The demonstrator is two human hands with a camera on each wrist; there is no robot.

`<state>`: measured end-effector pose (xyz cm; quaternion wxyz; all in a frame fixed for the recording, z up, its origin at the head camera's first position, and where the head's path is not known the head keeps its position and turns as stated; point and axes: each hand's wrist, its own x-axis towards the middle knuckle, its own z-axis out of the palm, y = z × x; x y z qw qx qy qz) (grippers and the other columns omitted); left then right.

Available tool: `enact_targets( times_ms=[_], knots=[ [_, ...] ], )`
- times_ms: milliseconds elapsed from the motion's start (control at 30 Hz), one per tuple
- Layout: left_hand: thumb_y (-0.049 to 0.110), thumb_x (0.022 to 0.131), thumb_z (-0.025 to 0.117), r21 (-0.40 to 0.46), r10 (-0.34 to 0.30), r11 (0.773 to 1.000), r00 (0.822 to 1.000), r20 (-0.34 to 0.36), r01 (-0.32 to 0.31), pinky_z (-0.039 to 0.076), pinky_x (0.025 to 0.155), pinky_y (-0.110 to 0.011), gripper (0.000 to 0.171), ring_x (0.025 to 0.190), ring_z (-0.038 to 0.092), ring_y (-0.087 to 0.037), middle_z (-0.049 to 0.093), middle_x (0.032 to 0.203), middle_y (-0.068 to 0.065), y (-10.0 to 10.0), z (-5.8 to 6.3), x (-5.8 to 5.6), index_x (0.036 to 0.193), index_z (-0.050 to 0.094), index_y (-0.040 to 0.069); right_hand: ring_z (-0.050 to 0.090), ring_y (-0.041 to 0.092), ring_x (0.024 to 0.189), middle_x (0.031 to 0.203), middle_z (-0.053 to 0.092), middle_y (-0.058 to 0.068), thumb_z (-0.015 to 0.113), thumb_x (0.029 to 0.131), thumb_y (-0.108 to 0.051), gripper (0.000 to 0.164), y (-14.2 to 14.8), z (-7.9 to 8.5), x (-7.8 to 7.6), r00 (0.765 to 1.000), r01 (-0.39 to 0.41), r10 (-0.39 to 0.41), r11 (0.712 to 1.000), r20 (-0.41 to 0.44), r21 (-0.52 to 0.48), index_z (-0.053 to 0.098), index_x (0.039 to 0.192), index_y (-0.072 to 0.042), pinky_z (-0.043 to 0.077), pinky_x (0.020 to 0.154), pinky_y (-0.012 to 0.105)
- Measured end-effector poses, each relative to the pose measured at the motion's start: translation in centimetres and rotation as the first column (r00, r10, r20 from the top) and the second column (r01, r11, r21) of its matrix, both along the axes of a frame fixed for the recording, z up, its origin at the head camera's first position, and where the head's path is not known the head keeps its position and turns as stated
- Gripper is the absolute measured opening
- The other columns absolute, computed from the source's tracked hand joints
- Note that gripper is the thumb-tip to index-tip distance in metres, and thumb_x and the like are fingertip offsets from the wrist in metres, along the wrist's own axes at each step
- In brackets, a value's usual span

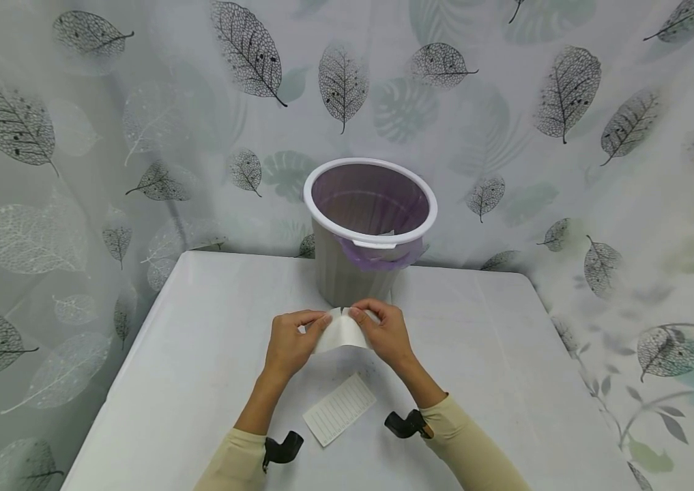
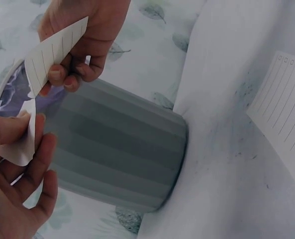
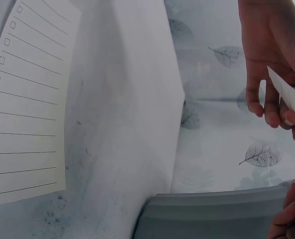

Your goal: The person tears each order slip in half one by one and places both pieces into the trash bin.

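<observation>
Left hand and right hand both pinched ruled paper sheet, one at each side of split in its upper edge. Sheet held above bench, just in front of white-rimmed grey bin with purple liner. Checklist slip lay on bench, lines and tick boxes upward, apart from both hands. Leaf-print cloth hung behind.

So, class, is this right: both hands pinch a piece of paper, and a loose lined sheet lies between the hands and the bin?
Not quite. The left hand and right hand do pinch a piece of paper, but the head view shows the loose lined sheet lying on the near side of the hands, not between them and the bin.
</observation>
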<state>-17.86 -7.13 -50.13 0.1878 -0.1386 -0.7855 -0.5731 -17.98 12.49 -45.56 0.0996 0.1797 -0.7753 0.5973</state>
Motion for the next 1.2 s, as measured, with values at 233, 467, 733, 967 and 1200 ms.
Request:
enact_targets(
  times_ms=[233, 467, 733, 967, 1200],
  knots=[
    [0.010, 0.093, 0.079, 0.008, 0.003, 1.000, 1.000, 0.008, -0.003, 0.055, 0.063, -0.031, 0.007, 0.076, 0.071, -0.015, 0.078, 0.090, -0.002, 0.08, 0.15, 0.09, 0.096, 0.084, 0.005, 0.063, 0.015, 0.071, 0.091, 0.074, 0.019, 0.071, 0.096, 0.003, 0.009, -0.03, 0.07, 0.12, 1.000, 0.008, -0.008, 1.000, -0.017, -0.002, 0.074, 0.095, 0.011, 0.051, 0.058, 0.023],
    [0.010, 0.092, 0.079, 0.013, 0.008, 1.000, 1.000, 0.003, -0.008, 0.055, 0.063, -0.032, 0.007, 0.076, 0.070, -0.015, 0.078, 0.090, -0.001, 0.18, 0.19, 0.13, 0.096, 0.084, 0.006, 0.064, 0.018, 0.074, 0.092, 0.074, 0.019, 0.072, 0.096, 0.001, 0.011, 0.01, 0.14, 0.21, 0.999, 0.011, -0.010, 1.000, -0.037, 0.006, 0.073, 0.095, 0.013, 0.051, 0.061, 0.023],
    [0.010, 0.092, 0.080, 0.043, 0.006, 0.999, 1.000, 0.007, -0.006, 0.056, 0.065, -0.038, 0.007, 0.079, 0.071, -0.015, 0.078, 0.091, -0.001, 0.27, 0.09, 0.21, 0.096, 0.084, 0.006, 0.064, 0.018, 0.074, 0.091, 0.074, 0.019, 0.072, 0.096, 0.003, 0.010, 0.07, 0.14, 0.29, 0.999, 0.008, -0.008, 1.000, -0.052, 0.003, 0.073, 0.095, 0.012, 0.051, 0.061, 0.024],
    [0.011, 0.092, 0.080, 0.018, -0.010, 1.000, 1.000, 0.012, 0.009, 0.057, 0.065, -0.041, 0.008, 0.079, 0.071, -0.015, 0.078, 0.092, -0.001, -0.11, 0.09, 0.29, 0.096, 0.084, 0.006, 0.065, 0.022, 0.075, 0.091, 0.074, 0.020, 0.071, 0.094, 0.006, 0.006, 0.24, 0.24, 0.32, 0.997, -0.030, 0.033, 0.999, -0.068, 0.043, 0.073, 0.096, 0.011, 0.051, 0.063, 0.025],
    [0.010, 0.093, 0.080, -0.023, -0.040, 0.999, 0.999, 0.017, 0.040, 0.059, 0.071, -0.041, 0.006, 0.087, 0.074, -0.017, 0.078, 0.094, -0.001, -0.60, 0.05, 0.51, 0.096, 0.084, 0.005, 0.066, 0.029, 0.079, 0.092, 0.075, 0.019, 0.073, 0.092, 0.008, 0.004, 0.57, 0.23, 0.32, 0.991, -0.071, 0.085, 0.989, -0.106, 0.129, 0.075, 0.096, 0.009, 0.050, 0.071, 0.027]
  ],
)
